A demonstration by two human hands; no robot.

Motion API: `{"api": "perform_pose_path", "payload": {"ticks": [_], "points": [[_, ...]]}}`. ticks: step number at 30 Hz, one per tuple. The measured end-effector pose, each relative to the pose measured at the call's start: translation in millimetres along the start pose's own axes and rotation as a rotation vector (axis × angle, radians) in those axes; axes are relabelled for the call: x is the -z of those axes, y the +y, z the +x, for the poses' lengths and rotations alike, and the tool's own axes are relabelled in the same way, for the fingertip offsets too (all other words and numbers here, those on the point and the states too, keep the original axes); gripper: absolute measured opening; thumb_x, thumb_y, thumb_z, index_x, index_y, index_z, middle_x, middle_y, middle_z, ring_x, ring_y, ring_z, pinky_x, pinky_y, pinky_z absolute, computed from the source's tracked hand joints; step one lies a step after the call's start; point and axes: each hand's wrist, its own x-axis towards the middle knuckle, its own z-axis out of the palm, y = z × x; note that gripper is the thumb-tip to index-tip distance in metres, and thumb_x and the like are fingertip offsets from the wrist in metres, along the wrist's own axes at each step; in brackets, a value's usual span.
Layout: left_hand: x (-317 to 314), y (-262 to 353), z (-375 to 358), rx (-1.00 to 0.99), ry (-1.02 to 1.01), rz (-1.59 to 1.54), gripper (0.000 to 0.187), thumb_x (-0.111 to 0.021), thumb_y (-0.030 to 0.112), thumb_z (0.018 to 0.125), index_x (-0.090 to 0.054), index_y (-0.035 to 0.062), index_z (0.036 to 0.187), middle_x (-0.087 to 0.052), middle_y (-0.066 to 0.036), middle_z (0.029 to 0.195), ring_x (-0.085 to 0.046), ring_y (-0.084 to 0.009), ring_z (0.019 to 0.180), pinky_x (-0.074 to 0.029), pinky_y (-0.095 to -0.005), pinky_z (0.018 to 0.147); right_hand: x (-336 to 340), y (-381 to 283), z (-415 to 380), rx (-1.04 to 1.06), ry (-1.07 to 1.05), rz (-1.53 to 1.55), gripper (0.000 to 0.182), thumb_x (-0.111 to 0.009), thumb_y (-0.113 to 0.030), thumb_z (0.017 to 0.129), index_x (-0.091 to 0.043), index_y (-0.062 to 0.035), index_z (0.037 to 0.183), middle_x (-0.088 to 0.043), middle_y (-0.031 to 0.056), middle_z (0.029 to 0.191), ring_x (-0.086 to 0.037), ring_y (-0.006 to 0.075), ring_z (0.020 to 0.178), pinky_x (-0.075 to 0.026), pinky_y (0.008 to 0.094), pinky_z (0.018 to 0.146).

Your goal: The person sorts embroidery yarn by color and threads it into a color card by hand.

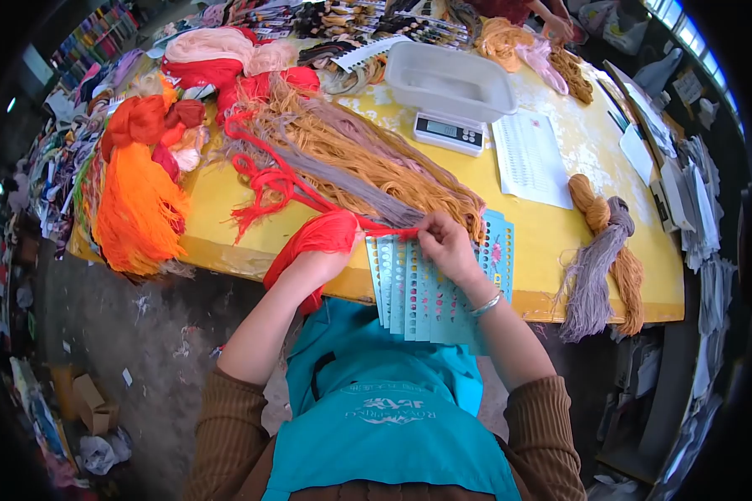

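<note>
A red skein of thread (322, 235) is wrapped over my left hand (322, 265) at the table's front edge. From it a red strand stretches to my right hand (449, 249), whose fingers pinch it. Beneath my right hand, several turquoise punched cards (430, 305) overhang the edge, with rows of holes, some holding coloured bits. Just beyond both hands lies a long spread of ochre and grey-mauve thread (376, 167). Loose red loops (267, 177) trail over its left side.
Orange skeins (142, 196) hang over the left edge. A clear plastic tub (451, 77) rests by a digital scale (449, 134), near a printed sheet (530, 157). Grey and ochre skeins (597, 263) drape off the right edge. Across the table shows another person's hand (557, 29).
</note>
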Motion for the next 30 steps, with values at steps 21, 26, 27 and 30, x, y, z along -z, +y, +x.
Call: {"api": "perform_pose_path", "payload": {"ticks": [21,26,27,30], "points": [[227,-140,94,0.538,0.549,-1.044,0.013,-0.06,0.016,0.091,-0.058,0.0046,0.098,-0.065,-0.007,0.088,-0.044,-0.0058,0.052,-0.035,-0.018,0.042,-18,-9,-4,0.336,0.198,-0.765,0.019,-0.066,-0.016,0.073,-0.057,-0.006,0.087,-0.061,0.0133,0.081,-0.062,0.0319,0.07,-0.049,0.0417,0.062],[250,-215,74,0.379,0.574,-0.751,0.026,-0.06,0.025,0.092,-0.061,0.0056,0.109,-0.064,-0.003,0.089,-0.047,-0.0072,0.062,-0.042,-0.0219,0.058,-17,-11,-4,0.335,0.203,-0.733,0.017,-0.065,-0.014,0.072,-0.058,-0.0055,0.085,-0.061,0.0129,0.077,-0.062,0.0312,0.068,-0.049,0.0413,0.061],[230,-168,62,0.392,0.676,-0.749,0.036,-0.059,0.03,0.092,-0.06,0.0031,0.116,-0.066,-0.004,0.098,-0.056,-0.0099,0.077,-0.047,-0.0248,0.071,-18,-12,-4,0.339,0.198,-0.729,0.017,-0.065,-0.014,0.072,-0.058,-0.0055,0.085,-0.061,0.0129,0.077,-0.062,0.0312,0.068,-0.049,0.0413,0.061],[189,-81,38,0.212,0.451,-1.21,0.055,-0.049,0.039,0.096,-0.047,-0.0014,0.133,-0.053,-0.016,0.135,-0.053,-0.0233,0.122,-0.042,-0.0352,0.101,-18,-16,-5,0.35,0.212,-0.694,0.012,-0.064,-0.01,0.072,-0.059,-0.0043,0.082,-0.063,0.0131,0.078,-0.062,0.0303,0.066,-0.05,0.0394,0.06]]}}
